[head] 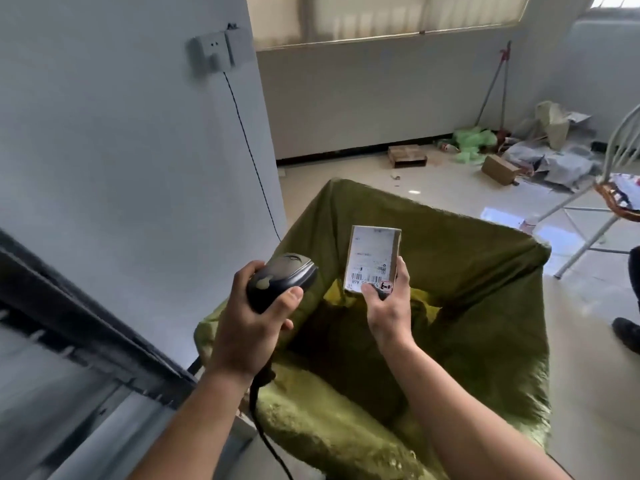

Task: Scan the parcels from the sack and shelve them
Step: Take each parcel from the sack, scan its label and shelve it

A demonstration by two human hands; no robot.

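A large olive-green sack (478, 271) stands open on the floor below me; its inside is dark. Above its mouth my right hand (388, 306) pinches a small cardboard parcel (372, 258) by its lower edge, white barcode label facing me. My left hand (256, 317) grips a dark handheld barcode scanner (282, 277), whose head points right toward the parcel a short gap away. The scanner's black cable hangs down past my left forearm.
A grey shelf rail (86, 327) runs diagonally at lower left beside a white wall with a socket (218, 51). Cardboard boxes (407, 155), green packing foam and torn wrapping litter the far floor. A white folding chair (609, 188) stands right; someone's dark shoe (625, 332) is at the right edge.
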